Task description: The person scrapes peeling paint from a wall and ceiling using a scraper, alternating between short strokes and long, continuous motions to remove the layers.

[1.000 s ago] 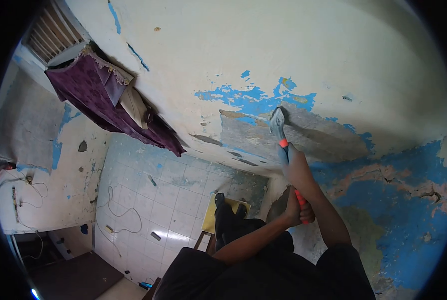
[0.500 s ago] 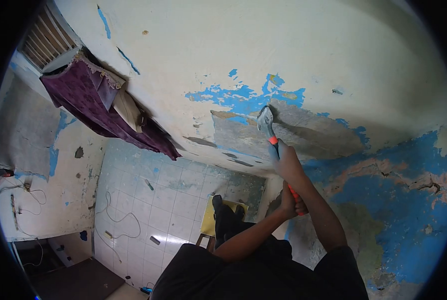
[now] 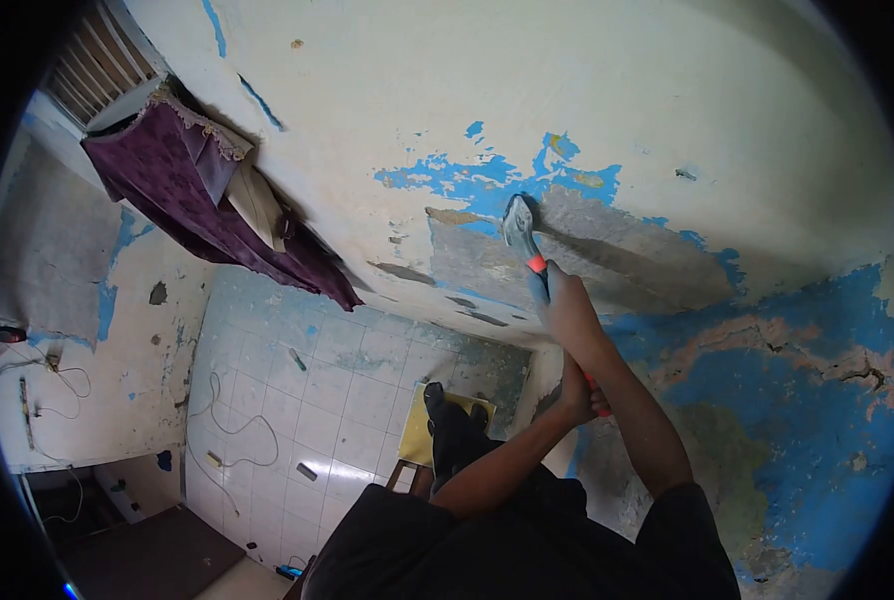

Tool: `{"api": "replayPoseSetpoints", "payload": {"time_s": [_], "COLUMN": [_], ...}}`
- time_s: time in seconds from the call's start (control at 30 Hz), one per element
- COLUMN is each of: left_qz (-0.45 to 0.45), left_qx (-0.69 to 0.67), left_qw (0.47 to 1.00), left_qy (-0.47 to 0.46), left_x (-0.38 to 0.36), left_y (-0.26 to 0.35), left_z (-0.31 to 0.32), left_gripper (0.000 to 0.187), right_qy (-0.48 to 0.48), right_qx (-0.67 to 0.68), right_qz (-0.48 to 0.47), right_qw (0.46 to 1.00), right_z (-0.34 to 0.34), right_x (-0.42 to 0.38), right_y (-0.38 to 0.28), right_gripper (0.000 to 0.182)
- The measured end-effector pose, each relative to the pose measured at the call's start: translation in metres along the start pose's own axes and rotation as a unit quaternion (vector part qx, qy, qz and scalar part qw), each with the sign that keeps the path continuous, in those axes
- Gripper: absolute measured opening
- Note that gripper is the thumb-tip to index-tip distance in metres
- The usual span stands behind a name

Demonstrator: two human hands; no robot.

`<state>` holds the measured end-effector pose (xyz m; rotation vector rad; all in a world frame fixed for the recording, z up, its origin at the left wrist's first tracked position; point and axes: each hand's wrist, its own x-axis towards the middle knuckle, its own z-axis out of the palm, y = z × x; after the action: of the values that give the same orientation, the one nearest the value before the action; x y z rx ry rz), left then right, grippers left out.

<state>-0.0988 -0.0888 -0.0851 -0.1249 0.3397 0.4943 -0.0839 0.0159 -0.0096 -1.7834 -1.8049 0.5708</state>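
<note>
Both my hands grip a long-handled tool (image 3: 519, 222) with a grey metal head and a red-and-black handle; I cannot tell its exact kind. My right hand (image 3: 570, 308) is wrapped round the upper handle, just below the red collar. Lower down, near the handle's end, my left hand (image 3: 577, 393) is closed, partly hidden behind my right forearm. The tool's head overlaps the lower edge of a flaked blue paint patch (image 3: 457, 180), beside bare grey plaster (image 3: 627, 245) on the cream wall (image 3: 607, 80).
My feet are on a yellow-topped stand (image 3: 419, 435) over the tiled floor (image 3: 312, 400). A purple curtain (image 3: 177, 195) hangs at the left beside a barred opening (image 3: 97, 75). A cable (image 3: 252, 462) lies on the floor. Cracked blue wall (image 3: 827, 430) is at right.
The tool's head has moved slightly up and left, over the edge of the blue patch. My hands stay closed on the handle, and the view has shifted a little.
</note>
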Motion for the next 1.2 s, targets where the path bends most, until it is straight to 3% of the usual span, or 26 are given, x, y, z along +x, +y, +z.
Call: {"api": "replayPoseSetpoints", "payload": {"time_s": [0.17, 0.37, 0.47, 0.67, 0.77, 0.87, 0.97, 1.07, 1.13, 1.2], "left_qz": [-0.006, -0.028, 0.017, 0.006, 0.004, 0.013, 0.020, 0.018, 0.189, 0.193], "left_qx": [-0.018, -0.017, 0.012, -0.004, -0.004, 0.035, -0.007, 0.021, -0.030, -0.035], "left_qw": [0.998, 0.999, 1.000, 0.995, 1.000, 0.998, 0.998, 0.999, 0.960, 0.950], "left_qy": [-0.065, -0.035, -0.014, -0.096, 0.026, -0.055, -0.054, -0.025, 0.206, 0.243], "left_x": [-0.023, -0.025, -0.027, -0.023, -0.019, -0.018, -0.012, -0.015, -0.011, -0.016], "left_y": [0.000, 0.000, 0.009, 0.010, 0.010, 0.000, 0.014, 0.001, 0.019, 0.014], "left_z": [0.008, 0.009, 0.010, 0.000, 0.012, 0.008, 0.000, 0.006, 0.070, 0.062], "left_gripper": [0.072, 0.072, 0.072, 0.072, 0.073, 0.073, 0.073, 0.073, 0.073, 0.072], "right_qy": [0.009, 0.028, 0.020, 0.025, 0.008, 0.018, 0.005, -0.004, 0.005, -0.021], "right_qx": [0.001, 0.036, 0.020, 0.044, 0.042, 0.033, 0.014, 0.044, 0.035, 0.000], "right_qz": [0.015, 0.019, 0.013, 0.002, -0.001, -0.002, -0.006, 0.010, -0.018, -0.012], "right_qw": [1.000, 0.999, 1.000, 0.999, 0.999, 0.999, 1.000, 0.999, 0.999, 1.000], "right_z": [-0.002, 0.002, 0.004, 0.000, 0.002, 0.000, 0.008, 0.005, 0.016, 0.026], "right_x": [0.000, 0.000, -0.004, 0.000, -0.001, 0.004, 0.007, 0.007, 0.014, 0.020], "right_y": [-0.005, -0.011, -0.010, -0.008, -0.006, -0.007, -0.008, -0.007, 0.001, -0.017], "right_gripper": [0.022, 0.023, 0.024, 0.023, 0.023, 0.024, 0.025, 0.026, 0.026, 0.026]}}
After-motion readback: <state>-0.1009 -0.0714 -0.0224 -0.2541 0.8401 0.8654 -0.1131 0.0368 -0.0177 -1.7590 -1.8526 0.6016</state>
